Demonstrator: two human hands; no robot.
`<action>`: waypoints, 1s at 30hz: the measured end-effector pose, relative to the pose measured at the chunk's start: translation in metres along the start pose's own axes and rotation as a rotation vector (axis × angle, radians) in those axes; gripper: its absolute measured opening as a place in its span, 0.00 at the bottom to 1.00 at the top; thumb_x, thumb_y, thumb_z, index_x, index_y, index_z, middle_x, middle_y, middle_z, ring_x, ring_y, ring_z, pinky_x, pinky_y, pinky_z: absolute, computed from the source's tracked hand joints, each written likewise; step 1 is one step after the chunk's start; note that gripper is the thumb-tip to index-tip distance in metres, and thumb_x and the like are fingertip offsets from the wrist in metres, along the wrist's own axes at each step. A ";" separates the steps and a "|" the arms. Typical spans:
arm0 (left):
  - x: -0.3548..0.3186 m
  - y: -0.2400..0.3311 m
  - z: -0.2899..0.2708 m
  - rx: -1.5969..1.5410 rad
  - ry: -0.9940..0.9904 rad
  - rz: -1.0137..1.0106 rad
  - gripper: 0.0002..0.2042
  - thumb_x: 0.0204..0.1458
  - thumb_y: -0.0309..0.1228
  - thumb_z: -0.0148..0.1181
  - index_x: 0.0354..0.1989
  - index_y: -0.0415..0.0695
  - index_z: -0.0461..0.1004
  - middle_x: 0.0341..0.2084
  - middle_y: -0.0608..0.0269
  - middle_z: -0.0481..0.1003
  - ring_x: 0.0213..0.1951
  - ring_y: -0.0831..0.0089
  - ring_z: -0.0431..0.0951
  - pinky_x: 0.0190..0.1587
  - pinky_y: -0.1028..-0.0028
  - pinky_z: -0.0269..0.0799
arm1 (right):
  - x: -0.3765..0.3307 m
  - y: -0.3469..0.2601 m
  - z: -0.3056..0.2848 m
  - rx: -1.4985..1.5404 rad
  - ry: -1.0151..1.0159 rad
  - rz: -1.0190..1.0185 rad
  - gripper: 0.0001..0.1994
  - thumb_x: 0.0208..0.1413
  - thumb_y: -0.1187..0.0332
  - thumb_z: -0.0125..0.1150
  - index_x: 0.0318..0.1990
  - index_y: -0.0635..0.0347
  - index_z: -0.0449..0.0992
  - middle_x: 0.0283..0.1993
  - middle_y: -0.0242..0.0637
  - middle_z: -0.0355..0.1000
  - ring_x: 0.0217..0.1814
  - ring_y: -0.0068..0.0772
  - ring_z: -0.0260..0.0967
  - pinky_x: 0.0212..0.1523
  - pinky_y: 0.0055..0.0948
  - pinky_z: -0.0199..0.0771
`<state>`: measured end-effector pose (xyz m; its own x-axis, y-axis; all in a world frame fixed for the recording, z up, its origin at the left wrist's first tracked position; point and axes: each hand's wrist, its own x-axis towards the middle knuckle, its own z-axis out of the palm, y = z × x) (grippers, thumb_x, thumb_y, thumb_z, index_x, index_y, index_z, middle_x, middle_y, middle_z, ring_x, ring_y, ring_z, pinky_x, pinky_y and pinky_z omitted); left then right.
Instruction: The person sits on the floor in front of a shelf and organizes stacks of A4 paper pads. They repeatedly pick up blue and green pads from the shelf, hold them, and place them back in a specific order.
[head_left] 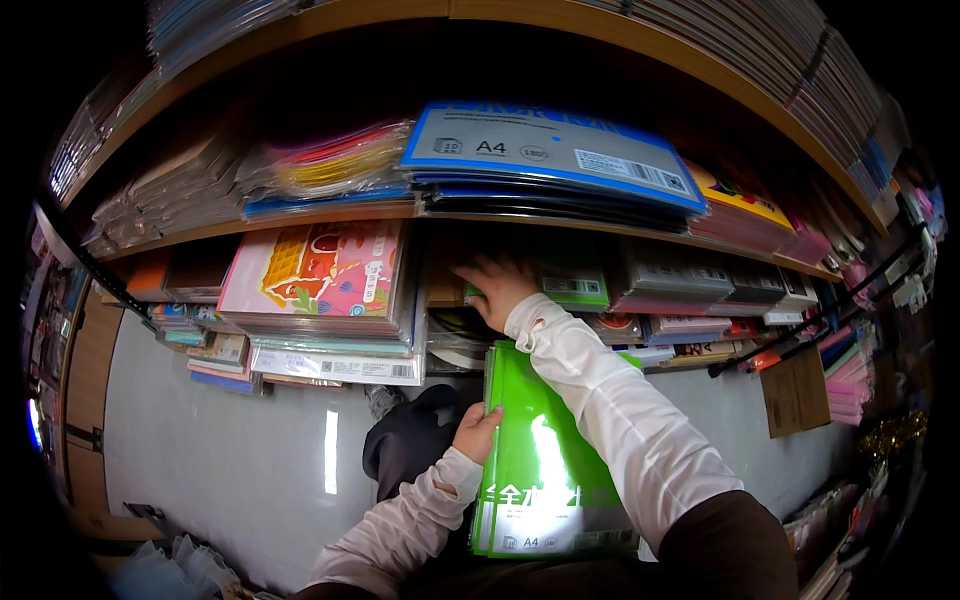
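A stack of glossy green paper packs (555,450) lies upright against my lap, its front pack catching a bright glare. My left hand (478,432) grips the stack's left edge, thumb on top. Ahead, my right hand (498,288) reaches into the lower shelf with its fingers spread and holding nothing visible. Its fingertips are over the left end of a green pack (578,287) lying in the shadow there; whether they touch it I cannot tell. The back of this shelf space is dark.
Left of my right hand stands a pile of pink illustrated packs (320,270). Overhead, a wooden shelf bears blue paper packs (550,150) and colored sheets (330,165). A cardboard box (795,392) is at the right. Grey shiny floor (250,440) shows at the left.
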<state>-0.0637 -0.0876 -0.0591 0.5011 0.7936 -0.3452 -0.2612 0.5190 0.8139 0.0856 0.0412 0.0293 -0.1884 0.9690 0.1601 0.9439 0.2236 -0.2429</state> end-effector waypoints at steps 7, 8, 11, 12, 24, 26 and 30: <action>-0.002 0.003 0.004 -0.007 -0.020 0.019 0.09 0.53 0.30 0.47 0.37 0.38 0.68 0.27 0.66 0.71 0.28 0.80 0.69 0.30 0.81 0.64 | -0.014 0.003 0.001 -0.115 0.119 0.015 0.25 0.49 0.56 0.49 0.57 0.45 0.56 0.62 0.36 0.48 0.65 0.43 0.39 0.57 0.59 0.37; -0.001 0.002 0.002 -0.007 -0.021 0.008 0.09 0.53 0.30 0.47 0.37 0.38 0.68 0.28 0.66 0.71 0.28 0.80 0.69 0.31 0.81 0.64 | -0.014 0.003 0.001 -0.126 0.092 0.038 0.25 0.49 0.56 0.49 0.57 0.45 0.56 0.62 0.36 0.48 0.65 0.43 0.39 0.58 0.58 0.37; 0.001 -0.003 -0.002 0.005 -0.021 -0.011 0.09 0.53 0.30 0.47 0.37 0.38 0.68 0.28 0.66 0.71 0.29 0.80 0.69 0.32 0.81 0.64 | -0.011 0.003 0.005 -0.128 0.052 0.092 0.25 0.49 0.57 0.50 0.57 0.45 0.56 0.62 0.36 0.48 0.65 0.42 0.40 0.58 0.56 0.38; 0.002 -0.006 -0.003 0.016 -0.021 -0.010 0.09 0.53 0.30 0.47 0.37 0.38 0.68 0.28 0.66 0.71 0.29 0.80 0.69 0.32 0.81 0.64 | -0.010 0.005 0.010 -0.107 0.064 0.099 0.26 0.48 0.58 0.52 0.56 0.45 0.57 0.62 0.36 0.48 0.64 0.41 0.42 0.58 0.55 0.40; 0.003 -0.011 -0.006 0.007 -0.040 -0.024 0.10 0.52 0.31 0.47 0.37 0.37 0.67 0.29 0.65 0.72 0.30 0.80 0.70 0.32 0.81 0.64 | -0.054 0.030 -0.028 -0.193 0.143 0.071 0.28 0.42 0.60 0.59 0.53 0.51 0.61 0.59 0.40 0.53 0.60 0.42 0.51 0.57 0.42 0.49; 0.004 -0.013 -0.005 0.010 -0.057 -0.025 0.10 0.53 0.32 0.47 0.37 0.37 0.68 0.29 0.65 0.72 0.30 0.80 0.70 0.32 0.81 0.64 | -0.073 0.052 -0.036 -0.306 0.227 0.074 0.21 0.38 0.64 0.61 0.44 0.54 0.69 0.52 0.37 0.61 0.51 0.40 0.60 0.48 0.36 0.61; 0.005 -0.012 -0.008 0.022 -0.046 -0.033 0.10 0.53 0.31 0.46 0.37 0.37 0.68 0.30 0.64 0.72 0.31 0.78 0.71 0.33 0.81 0.66 | -0.097 0.061 -0.061 -0.521 0.128 0.108 0.14 0.42 0.70 0.48 0.39 0.59 0.70 0.46 0.36 0.66 0.39 0.34 0.68 0.29 0.30 0.69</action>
<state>-0.0642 -0.0879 -0.0744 0.5467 0.7603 -0.3508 -0.2258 0.5373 0.8126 0.1776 -0.0454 0.0577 -0.0795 0.9556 0.2838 0.9715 0.0105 0.2368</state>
